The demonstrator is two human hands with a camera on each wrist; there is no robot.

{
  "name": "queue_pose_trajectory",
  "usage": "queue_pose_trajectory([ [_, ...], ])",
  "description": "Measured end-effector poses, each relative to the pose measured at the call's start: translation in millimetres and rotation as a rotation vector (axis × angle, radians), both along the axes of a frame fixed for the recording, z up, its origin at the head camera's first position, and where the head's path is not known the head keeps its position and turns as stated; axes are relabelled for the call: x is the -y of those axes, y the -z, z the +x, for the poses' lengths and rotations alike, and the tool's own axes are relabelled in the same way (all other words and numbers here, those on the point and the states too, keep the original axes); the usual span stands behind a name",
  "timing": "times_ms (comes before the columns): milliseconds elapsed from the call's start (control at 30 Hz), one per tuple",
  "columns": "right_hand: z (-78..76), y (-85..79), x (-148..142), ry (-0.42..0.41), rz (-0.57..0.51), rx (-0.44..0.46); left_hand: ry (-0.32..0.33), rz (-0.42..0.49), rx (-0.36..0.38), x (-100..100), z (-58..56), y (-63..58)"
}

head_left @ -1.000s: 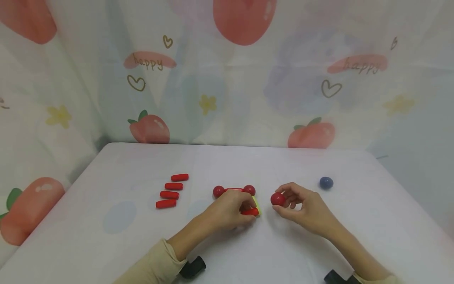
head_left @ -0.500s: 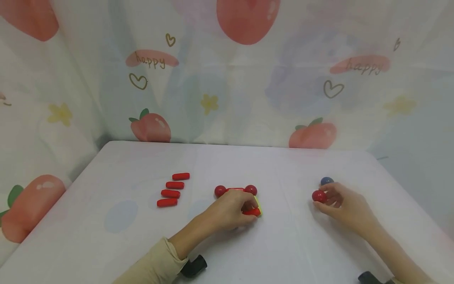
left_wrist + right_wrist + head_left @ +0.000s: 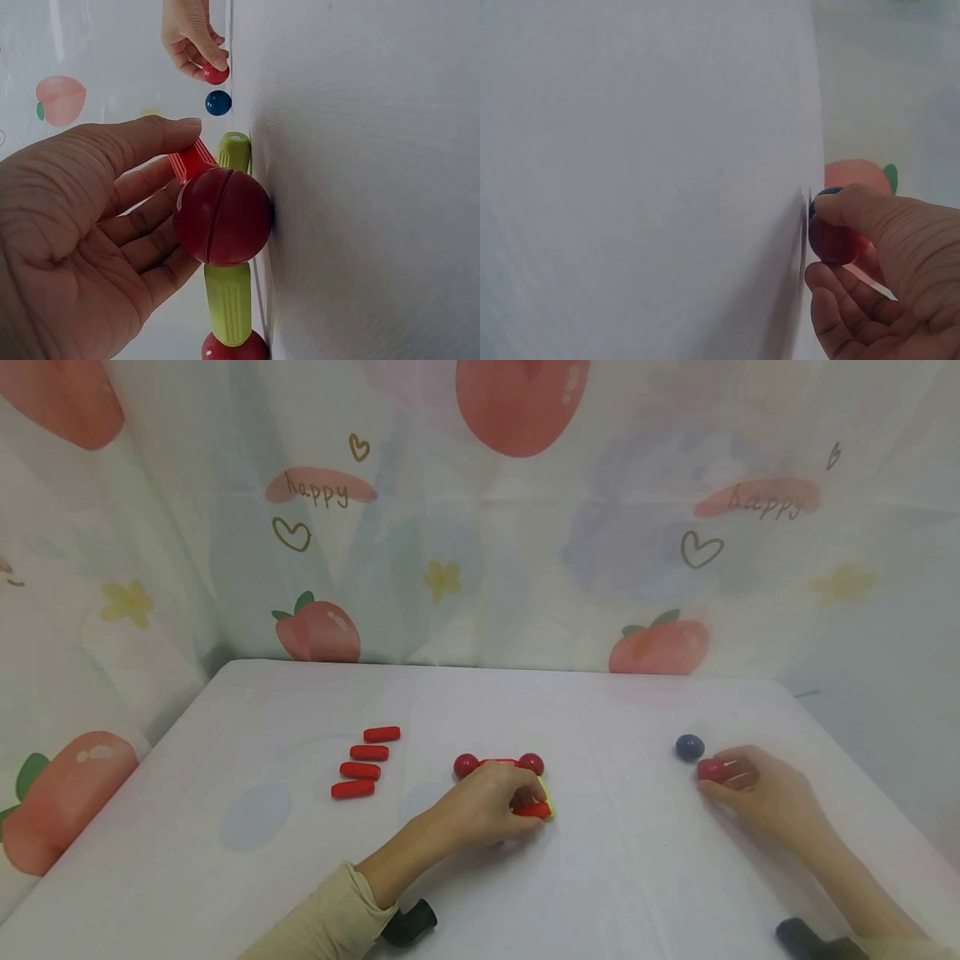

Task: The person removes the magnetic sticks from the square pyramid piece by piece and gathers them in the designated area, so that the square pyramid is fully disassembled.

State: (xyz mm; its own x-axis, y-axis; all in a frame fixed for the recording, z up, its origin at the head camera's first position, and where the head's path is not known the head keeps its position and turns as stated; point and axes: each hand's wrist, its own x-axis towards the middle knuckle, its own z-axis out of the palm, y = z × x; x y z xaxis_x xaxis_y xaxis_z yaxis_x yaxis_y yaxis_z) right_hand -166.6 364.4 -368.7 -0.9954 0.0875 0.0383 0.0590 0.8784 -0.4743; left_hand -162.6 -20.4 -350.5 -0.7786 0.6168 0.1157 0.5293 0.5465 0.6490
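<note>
My left hand (image 3: 487,806) pinches a red rod (image 3: 193,161) between thumb and fingers. The rod joins a red ball (image 3: 223,217) with a seam round it, and yellow-green rods (image 3: 229,304) stand to either side of that ball. In the head view, two more red balls (image 3: 531,764) form the far corners of this ball-and-rod frame; my left hand hides its near left part. Over at the right, my right hand (image 3: 772,797) holds a loose red ball (image 3: 709,770) between thumb and fingertips, low over the table. A dark blue ball (image 3: 689,747) lies just beyond it to the left.
Several loose red rods (image 3: 352,789) lie in a slanting row left of the frame. The white-covered table (image 3: 600,893) ends at a hanging printed cloth (image 3: 510,552) at the back, and more cloth hangs at the left.
My right hand has carried the red ball rightward, from beside the frame to next to the blue ball, and lowered it. My left hand keeps its hold on the red rod.
</note>
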Motion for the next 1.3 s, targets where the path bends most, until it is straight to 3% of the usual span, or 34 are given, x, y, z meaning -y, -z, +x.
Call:
queue_pose_trajectory([
  [333,0.8,-7.7,1.1,0.017,-0.020,0.047,-0.002,-0.031,-0.043,0.0,0.6,0.0],
  [467,3.7,-13.1,2.5,0.031,0.030,0.048,-0.004,-0.039,-0.040,-0.7,2.2,-0.9],
  [567,13.0,-17.7,16.3,0.010,0.083,-0.041,0.016,-0.012,-0.035,-1.2,2.5,-1.4],
  [700,27.6,-22.8,50.8,-0.142,0.094,-0.313,0.072,0.073,-0.055,-2.3,2.3,-0.5],
  [800,35.1,-25.0,76.0,-0.265,0.060,-0.430,0.122,0.153,-0.060,-4.3,3.2,-0.1],
  [1100,47.1,-17.5,130.9,-0.462,-0.162,-0.309,0.173,0.257,-0.021,-7.6,6.0,0.2],
  [1300,46.5,-8.4,153.0,-0.570,-0.246,-0.225,0.222,0.347,0.085,-6.4,6.4,1.2],
])
